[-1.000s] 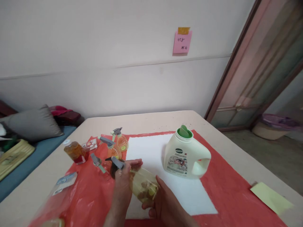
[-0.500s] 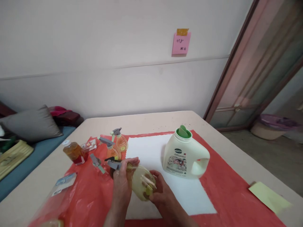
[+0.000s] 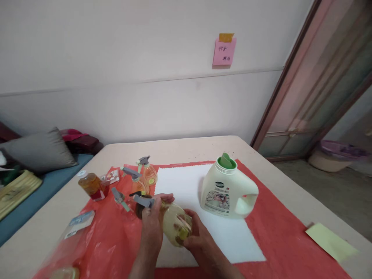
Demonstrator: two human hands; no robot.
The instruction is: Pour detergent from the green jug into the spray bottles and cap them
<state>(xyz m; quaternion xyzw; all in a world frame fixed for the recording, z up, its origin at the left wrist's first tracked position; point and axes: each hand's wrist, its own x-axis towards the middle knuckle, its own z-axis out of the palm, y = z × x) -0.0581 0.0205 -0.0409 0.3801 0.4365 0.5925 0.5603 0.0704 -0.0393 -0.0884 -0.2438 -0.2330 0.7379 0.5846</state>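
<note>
A clear spray bottle (image 3: 173, 224) with a pale yellowish look lies tilted on its side between my two hands, above the white sheet. My left hand (image 3: 154, 223) is closed round its neck end, next to a grey trigger head (image 3: 143, 200) that points left. My right hand (image 3: 199, 236) grips the rounded base, thumb below and fingers over the far side. Darker round spots and a yellow-green patch show on the bottle. Just past my left hand, a dark round object (image 3: 139, 211) is partly hidden. A loose grey-and-green trigger sprayer (image 3: 119, 198) lies further left.
Two orange-tinted spray bottles (image 3: 149, 175) stand behind my hands. A bottle of amber liquid (image 3: 92, 186) is at the left. A large cream detergent jug (image 3: 216, 193) with a green cap stands right on the white sheet (image 3: 180, 176), over red plastic (image 3: 279, 232). A yellow paper (image 3: 331, 242) lies right.
My left hand and the trigger head have shifted slightly right. Both hands keep their hold on the spray bottle, and the view has moved a little.
</note>
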